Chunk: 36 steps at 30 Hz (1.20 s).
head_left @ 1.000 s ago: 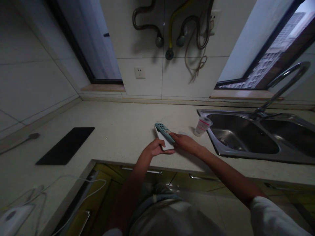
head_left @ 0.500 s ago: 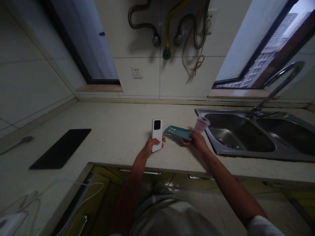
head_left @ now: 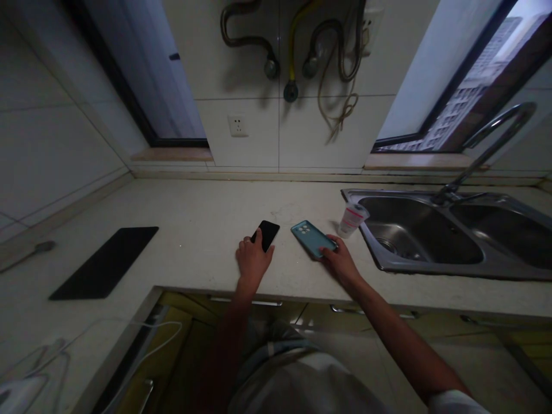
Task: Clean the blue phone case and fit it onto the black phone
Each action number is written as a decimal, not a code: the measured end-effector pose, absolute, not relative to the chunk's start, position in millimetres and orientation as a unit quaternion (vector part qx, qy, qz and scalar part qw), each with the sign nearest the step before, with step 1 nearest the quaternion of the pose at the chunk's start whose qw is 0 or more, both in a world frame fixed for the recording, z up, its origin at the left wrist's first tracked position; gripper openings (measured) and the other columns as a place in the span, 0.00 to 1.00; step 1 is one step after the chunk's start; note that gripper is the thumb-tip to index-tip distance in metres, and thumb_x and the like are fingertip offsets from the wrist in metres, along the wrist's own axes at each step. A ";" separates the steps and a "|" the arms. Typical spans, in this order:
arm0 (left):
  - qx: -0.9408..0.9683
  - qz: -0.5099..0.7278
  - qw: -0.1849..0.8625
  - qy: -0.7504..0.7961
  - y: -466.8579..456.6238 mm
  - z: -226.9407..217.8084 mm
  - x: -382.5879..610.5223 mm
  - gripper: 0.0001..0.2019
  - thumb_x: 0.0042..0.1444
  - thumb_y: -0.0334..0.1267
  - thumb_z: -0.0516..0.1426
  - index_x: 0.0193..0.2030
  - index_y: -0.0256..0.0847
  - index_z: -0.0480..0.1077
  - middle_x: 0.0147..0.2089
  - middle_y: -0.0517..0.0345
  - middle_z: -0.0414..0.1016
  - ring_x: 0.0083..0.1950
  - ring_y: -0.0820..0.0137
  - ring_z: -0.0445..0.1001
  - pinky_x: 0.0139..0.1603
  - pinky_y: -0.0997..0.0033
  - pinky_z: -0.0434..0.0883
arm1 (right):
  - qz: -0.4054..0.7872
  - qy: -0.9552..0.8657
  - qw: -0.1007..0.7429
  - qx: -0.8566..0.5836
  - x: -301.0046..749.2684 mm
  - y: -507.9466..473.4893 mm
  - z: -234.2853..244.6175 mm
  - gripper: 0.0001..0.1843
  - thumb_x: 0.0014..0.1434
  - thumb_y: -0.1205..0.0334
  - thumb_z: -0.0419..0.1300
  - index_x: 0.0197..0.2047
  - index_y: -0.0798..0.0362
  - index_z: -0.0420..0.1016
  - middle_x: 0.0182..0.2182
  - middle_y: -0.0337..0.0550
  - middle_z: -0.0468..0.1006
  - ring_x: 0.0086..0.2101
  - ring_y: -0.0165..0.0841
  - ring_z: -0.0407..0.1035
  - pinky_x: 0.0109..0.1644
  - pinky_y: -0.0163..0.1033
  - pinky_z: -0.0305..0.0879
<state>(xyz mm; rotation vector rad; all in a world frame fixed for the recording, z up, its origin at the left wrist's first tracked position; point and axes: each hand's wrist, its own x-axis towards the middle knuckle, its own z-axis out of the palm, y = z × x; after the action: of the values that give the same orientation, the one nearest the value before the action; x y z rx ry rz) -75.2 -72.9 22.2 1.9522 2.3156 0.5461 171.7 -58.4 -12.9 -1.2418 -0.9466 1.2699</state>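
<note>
My left hand point(head_left: 254, 259) is closed around a phone point(head_left: 268, 232), its black screen side facing up and its white back hidden. Just to the right, my right hand point(head_left: 340, 261) grips the near end of a teal phone case point(head_left: 314, 237). The case lies at a slant, open inside up, with its camera holes at the far end. Phone and case are apart, both low over or on the pale countertop point(head_left: 207, 230). Beyond my right hand a clear plastic cup point(head_left: 351, 220) with a pink band stands near the sink.
A double steel sink point(head_left: 414, 230) with a tall faucet point(head_left: 487, 149) takes up the right side. On the left lies a black mat point(head_left: 107, 261). A white cable point(head_left: 142, 325) hangs over the counter edge at lower left.
My left hand has turned the phone over, so the black screen faces up instead of the white back. My right hand has lowered and tilted the case, showing its inside.
</note>
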 end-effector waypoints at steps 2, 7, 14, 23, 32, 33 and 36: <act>0.635 0.163 0.020 0.755 -73.0 21.3 -73.6 0.38 0.61 0.56 0.56 0.72 0.37 0.58 0.55 0.29 0.68 0.56 0.42 0.66 0.52 0.49 0.65 | 0.515 -0.427 0.518 -0.533 172.4 -59.4 -14.8 0.35 0.45 0.52 0.69 0.55 0.48 0.62 0.43 0.42 0.72 0.37 0.36 0.72 0.41 0.42 0.75; 0.648 0.129 0.004 0.751 -71.7 20.6 -75.3 0.38 0.59 0.60 0.57 0.69 0.37 0.64 0.57 0.28 0.69 0.56 0.42 0.66 0.50 0.49 0.65 | 0.464 -0.501 0.483 -0.548 174.7 -61.2 -19.9 0.36 0.48 0.49 0.66 0.58 0.50 0.61 0.41 0.42 0.73 0.36 0.36 0.69 0.40 0.41 0.70; 0.636 0.106 -0.029 0.764 -73.0 18.1 -72.1 0.35 0.60 0.60 0.56 0.68 0.42 0.65 0.59 0.35 0.71 0.56 0.47 0.68 0.50 0.53 0.66 | 0.404 -0.587 0.437 -0.549 174.9 -66.3 -20.5 0.33 0.55 0.49 0.62 0.61 0.51 0.63 0.44 0.46 0.77 0.37 0.37 0.70 0.40 0.41 0.69; 0.609 0.107 -0.053 0.784 -76.7 12.2 -62.9 0.33 0.63 0.56 0.54 0.70 0.41 0.62 0.60 0.34 0.69 0.56 0.48 0.67 0.49 0.50 0.66 | 0.413 -0.596 0.464 -0.509 171.9 -64.5 -27.6 0.24 0.55 0.52 0.62 0.53 0.51 0.69 0.44 0.47 0.81 0.43 0.39 0.75 0.49 0.46 0.72; 0.593 0.129 -0.073 0.792 -76.3 5.0 -56.3 0.34 0.63 0.51 0.55 0.70 0.32 0.59 0.57 0.32 0.69 0.56 0.48 0.66 0.49 0.50 0.66 | 0.389 -0.620 0.447 -0.515 171.6 -67.3 -22.9 0.24 0.56 0.52 0.61 0.54 0.52 0.70 0.43 0.48 0.81 0.41 0.39 0.76 0.47 0.45 0.72; 0.592 0.132 -0.077 0.791 -76.6 3.9 -56.2 0.34 0.64 0.51 0.55 0.70 0.32 0.58 0.57 0.32 0.69 0.56 0.48 0.66 0.49 0.49 0.65 | 0.385 -0.622 0.446 -0.516 171.6 -67.3 -23.4 0.24 0.56 0.52 0.61 0.54 0.52 0.70 0.43 0.48 0.81 0.41 0.39 0.76 0.48 0.46 0.72; 0.591 0.140 -0.089 0.789 -77.5 0.6 -55.8 0.33 0.64 0.50 0.54 0.70 0.31 0.59 0.57 0.31 0.69 0.56 0.48 0.67 0.51 0.48 0.64 | 0.379 -0.630 0.442 -0.514 172.4 -67.0 -25.3 0.23 0.57 0.53 0.60 0.54 0.52 0.70 0.43 0.47 0.82 0.41 0.39 0.76 0.48 0.45 0.72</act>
<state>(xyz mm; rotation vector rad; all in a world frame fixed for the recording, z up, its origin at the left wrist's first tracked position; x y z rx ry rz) -55.8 -77.5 0.6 1.9719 2.6306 0.4656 172.4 -67.0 -25.3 -1.2757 -1.5638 0.9405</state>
